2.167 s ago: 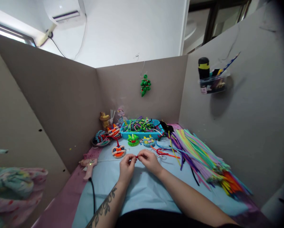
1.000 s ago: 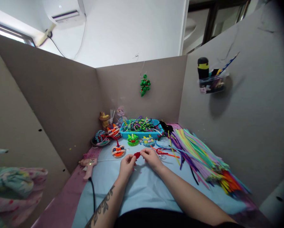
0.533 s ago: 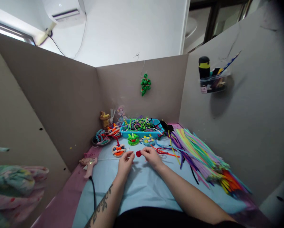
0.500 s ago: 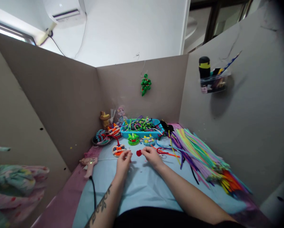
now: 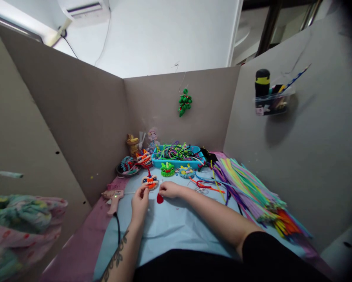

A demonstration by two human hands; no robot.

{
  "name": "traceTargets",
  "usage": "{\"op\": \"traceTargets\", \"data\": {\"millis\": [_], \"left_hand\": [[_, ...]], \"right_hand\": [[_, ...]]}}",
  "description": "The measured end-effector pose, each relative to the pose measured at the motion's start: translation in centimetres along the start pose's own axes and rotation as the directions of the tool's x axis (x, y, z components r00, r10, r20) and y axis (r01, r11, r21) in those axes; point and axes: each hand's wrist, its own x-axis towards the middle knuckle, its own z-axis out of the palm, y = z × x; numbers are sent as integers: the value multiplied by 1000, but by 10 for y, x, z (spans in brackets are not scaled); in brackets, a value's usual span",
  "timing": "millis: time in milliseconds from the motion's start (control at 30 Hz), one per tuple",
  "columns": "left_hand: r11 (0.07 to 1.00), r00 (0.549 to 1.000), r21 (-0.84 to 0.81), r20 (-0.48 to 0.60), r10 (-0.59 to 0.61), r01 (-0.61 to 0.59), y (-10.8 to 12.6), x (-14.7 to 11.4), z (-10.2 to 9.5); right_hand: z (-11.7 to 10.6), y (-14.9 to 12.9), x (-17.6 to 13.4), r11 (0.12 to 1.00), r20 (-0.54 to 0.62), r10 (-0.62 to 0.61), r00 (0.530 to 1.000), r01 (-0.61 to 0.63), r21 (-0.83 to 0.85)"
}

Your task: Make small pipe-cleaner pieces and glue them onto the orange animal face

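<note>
My right hand (image 5: 170, 190) pinches a small dark red teardrop-shaped piece (image 5: 160, 199), which hangs below the fingertips over the blue sheet. To its left, my left hand (image 5: 140, 196) has thumb and fingers pressed together; whatever is between them is too small to make out. Just beyond my left fingertips sits an orange and white pipe-cleaner lion head (image 5: 150, 182) with dark eyes and a red strand rising from it. Farther back are a green pipe-cleaner head (image 5: 167, 170) and a light blue and yellow one (image 5: 187, 171).
A blue basket (image 5: 176, 162) of tangled pipe cleaners stands at the back. A pink glue gun (image 5: 115, 199) with a black cord lies at left, near a dark bowl (image 5: 128, 173). Bundled pipe cleaners (image 5: 246, 188) spread along the right. Grey partitions (image 5: 178, 94) enclose the table.
My right hand has moved left with the red piece, which now hangs lower. My left hand has shifted left, toward the orange lion head. The view has tilted slightly.
</note>
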Motion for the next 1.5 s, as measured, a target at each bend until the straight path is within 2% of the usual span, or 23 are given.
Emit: {"op": "traceTargets", "data": {"millis": [133,200,367,533,633,700,767,833,867,933,967,1000,1033,1133,1167,1300,1367,1500], "left_hand": [[1000,1000,4,-28,-13,13,-6,2,-2],[1000,999,-11,-34,-14,14,-11,2,-3],[1000,998,11,-59,-15,16,-15,2,-3],[998,999,53,-39,-12,15,-10,1,-3],[996,997,86,-72,6,0,-5,0,-3],[996,995,92,-94,15,-7,-2,-1,-3],[997,995,78,-95,20,-12,-1,-2,-3],[998,997,57,-77,28,-24,0,-2,-3],[998,997,48,-69,33,-30,1,-2,-2],[999,998,39,-56,34,-32,2,-2,-1],[999,998,39,-48,32,-30,2,-3,-1],[998,999,46,-40,32,-31,3,-3,0],[998,999,60,-31,35,-33,4,-3,1],[992,999,116,-6,47,-46,5,-3,2],[991,999,130,1,44,-44,5,-2,2],[989,999,141,45,29,-35,3,-1,3],[991,997,128,76,25,-35,1,0,4],[995,995,102,97,6,-16,-2,2,4]], "right_hand": [[5,3,-9,999,-130,38,991,-41,-13],[10,4,-22,999,-193,12,981,-18,-29],[24,-1,-49,982,-155,-131,979,106,-158],[23,-10,-60,940,-101,-215,971,178,-291],[20,-15,-68,929,-151,-312,938,267,-256],[16,-17,-75,929,-240,-349,906,299,-219],[6,-16,-82,938,-390,-342,855,288,-193],[-11,-12,-92,959,-581,-284,763,230,-166],[-22,-10,-98,973,-682,-229,695,182,-141],[-49,-1,-113,993,-864,-110,492,88,-76],[-64,5,-122,998,-907,-62,417,40,-50],[-80,11,-131,999,-926,-21,377,-23,-32],[-95,18,-142,995,-921,17,390,-93,-21],[-135,40,-176,947,-839,118,531,-313,-65],[-145,47,-186,918,-811,152,565,-385,-96],[-168,65,-209,788,-654,306,692,-569,-234],[-173,69,-207,724,-572,384,725,-621,-301],[-181,70,-187,607,-539,453,710,-688,-397]]}}
